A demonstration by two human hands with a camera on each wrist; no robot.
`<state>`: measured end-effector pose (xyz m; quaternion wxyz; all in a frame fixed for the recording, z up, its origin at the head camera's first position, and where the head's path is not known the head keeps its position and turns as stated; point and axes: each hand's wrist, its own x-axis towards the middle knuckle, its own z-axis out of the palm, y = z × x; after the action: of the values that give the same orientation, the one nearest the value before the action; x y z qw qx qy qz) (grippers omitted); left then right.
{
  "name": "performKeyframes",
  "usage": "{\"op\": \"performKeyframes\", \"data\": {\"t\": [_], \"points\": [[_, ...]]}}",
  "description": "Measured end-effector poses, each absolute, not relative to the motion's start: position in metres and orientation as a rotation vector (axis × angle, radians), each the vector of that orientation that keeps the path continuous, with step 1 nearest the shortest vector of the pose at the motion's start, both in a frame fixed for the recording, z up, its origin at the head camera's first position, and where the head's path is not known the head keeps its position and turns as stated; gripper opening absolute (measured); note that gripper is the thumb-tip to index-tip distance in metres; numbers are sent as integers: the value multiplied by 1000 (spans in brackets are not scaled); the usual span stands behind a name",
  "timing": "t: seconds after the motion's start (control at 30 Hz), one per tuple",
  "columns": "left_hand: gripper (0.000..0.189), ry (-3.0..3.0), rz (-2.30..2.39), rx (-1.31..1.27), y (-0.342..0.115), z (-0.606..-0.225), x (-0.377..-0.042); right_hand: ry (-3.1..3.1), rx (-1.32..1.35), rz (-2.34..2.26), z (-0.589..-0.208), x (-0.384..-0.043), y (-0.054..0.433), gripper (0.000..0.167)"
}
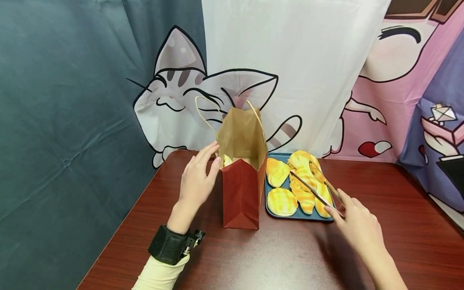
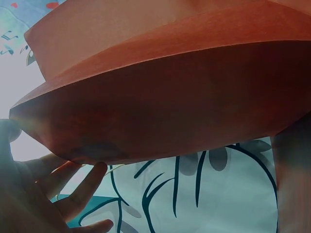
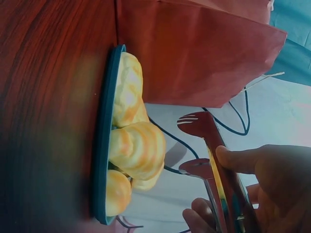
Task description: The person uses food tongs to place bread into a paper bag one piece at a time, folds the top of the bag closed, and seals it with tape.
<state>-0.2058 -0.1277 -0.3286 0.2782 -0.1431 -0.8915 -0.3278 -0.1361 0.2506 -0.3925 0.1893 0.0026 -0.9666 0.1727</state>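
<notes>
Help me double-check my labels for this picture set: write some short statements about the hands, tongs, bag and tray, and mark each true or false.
1. The right hand holds the tongs. True.
2. The tongs are clamped on a piece of bread. False: their tips stand apart with nothing between them.
3. The blue tray holds several pieces of bread. True.
4. The paper bag lies on its side. False: the paper bag stands upright, its top open.
5. The left hand is at the paper bag's rim. True.
</notes>
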Motion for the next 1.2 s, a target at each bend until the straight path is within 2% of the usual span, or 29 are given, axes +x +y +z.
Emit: {"op": "performKeyframes", "data": {"t": [1.2], "points": [[45,-2391,-883,-388,-128,-330,-206,-2965,-55,476,-404,-137,250,74]]}}
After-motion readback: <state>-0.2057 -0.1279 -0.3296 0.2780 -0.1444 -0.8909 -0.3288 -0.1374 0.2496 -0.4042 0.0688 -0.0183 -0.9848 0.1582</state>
